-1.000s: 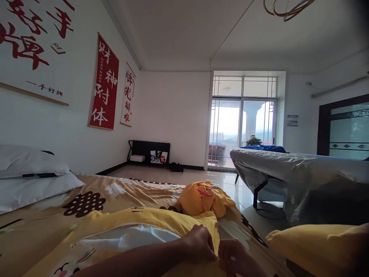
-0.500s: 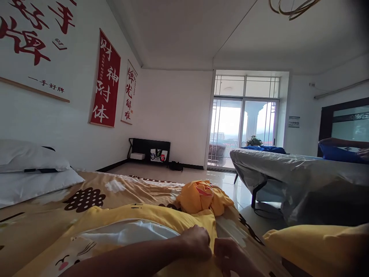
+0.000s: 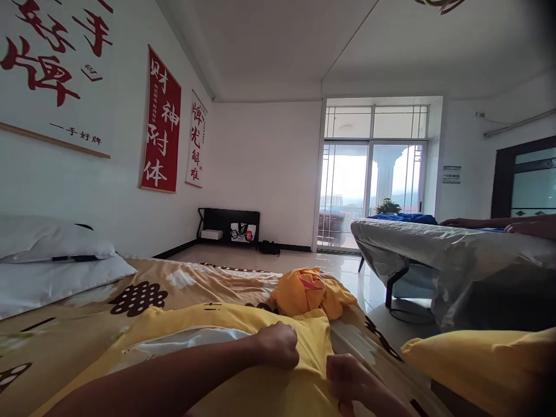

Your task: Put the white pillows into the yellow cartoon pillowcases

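A yellow pillowcase with a printed cat-like face lies before me on the bed. A long slit in it shows a white inner pillow. My left hand is closed in a fist on the case at the right end of that slit, gripping its edge; any zip pull inside the fingers is hidden. At the right edge of the case, my right hand pinches the yellow cloth between thumb and fingers. Just beyond both hands sits a bunched orange-yellow cloth.
The patterned bed sheet spreads underneath, with white pillows at the left. Another yellow pillow is at the lower right. Behind it, a co-worker's hands rest over a plastic-covered table holding blue cloth.
My left hand has shifted left and slightly up along the slit, and less of the white pillow shows. My right hand stays at the edge. The co-worker's blue cloth is lowered.
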Demonstrator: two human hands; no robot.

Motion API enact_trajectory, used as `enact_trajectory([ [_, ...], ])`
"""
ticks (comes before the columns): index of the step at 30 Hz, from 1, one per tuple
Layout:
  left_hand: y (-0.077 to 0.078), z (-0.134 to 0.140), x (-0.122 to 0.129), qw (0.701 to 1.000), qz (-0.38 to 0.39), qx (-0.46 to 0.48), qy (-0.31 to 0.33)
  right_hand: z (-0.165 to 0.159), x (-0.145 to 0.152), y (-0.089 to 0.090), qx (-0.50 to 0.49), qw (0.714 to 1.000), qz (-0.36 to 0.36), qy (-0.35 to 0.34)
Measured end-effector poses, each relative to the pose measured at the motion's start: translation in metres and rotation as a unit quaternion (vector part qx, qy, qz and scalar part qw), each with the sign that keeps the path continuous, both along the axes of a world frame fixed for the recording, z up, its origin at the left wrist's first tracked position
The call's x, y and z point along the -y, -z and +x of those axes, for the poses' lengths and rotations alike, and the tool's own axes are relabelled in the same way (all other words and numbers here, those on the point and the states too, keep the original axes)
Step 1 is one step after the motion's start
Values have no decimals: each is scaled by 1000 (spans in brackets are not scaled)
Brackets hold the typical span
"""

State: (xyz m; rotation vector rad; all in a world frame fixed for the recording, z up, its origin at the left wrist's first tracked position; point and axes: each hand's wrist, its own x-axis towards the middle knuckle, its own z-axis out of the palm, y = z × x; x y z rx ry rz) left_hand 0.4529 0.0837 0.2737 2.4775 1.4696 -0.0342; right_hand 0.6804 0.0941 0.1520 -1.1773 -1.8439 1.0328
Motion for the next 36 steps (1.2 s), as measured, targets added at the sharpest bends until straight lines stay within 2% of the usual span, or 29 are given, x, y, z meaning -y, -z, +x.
enact_trajectory([
  [5, -3, -10, -1, 1000, -26, -11, -2, 1, -11, 5, 11, 999, 1, -42],
  [12, 1, -33, -3, 996, -62, 46, -42, 0, -3, -4, 54, 998, 14, -13],
  [18, -9, -56, 10, 996, -20, 58, -65, -1, 1, -10, 75, 997, 18, -29],
  [22, -7, -86, 12, 995, -7, 60, -75, -2, 3, -14, 83, 996, 1, -43],
  [32, 15, -190, 0, 981, -53, 159, -96, -4, 5, -15, 87, 995, 9, -56],
  [36, 26, -213, -3, 979, -34, 172, -107, -6, 3, -13, 83, 994, -18, -66],
])
